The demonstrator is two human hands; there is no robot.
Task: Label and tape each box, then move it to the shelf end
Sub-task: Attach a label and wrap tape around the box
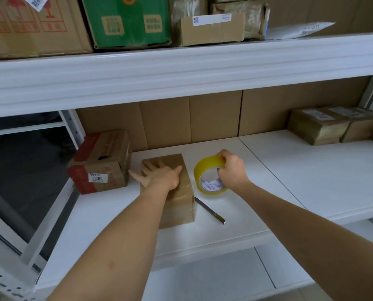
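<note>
Head view: plain brown cardboard box (176, 192) on white shelf (289, 170).
Left hand (159, 174) lies flat, fingers spread, on box top; right hand (231, 170) has its grip closed around yellow tape roll (205, 170), standing just beside box.

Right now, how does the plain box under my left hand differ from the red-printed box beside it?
The plain box is unprinted brown cardboard with clear tape on top; the red-printed box has red bands and a white sticker reading 3011. The left hand presses flat on the plain box; nothing touches the red-printed box. Both sit on the white shelf.
</note>
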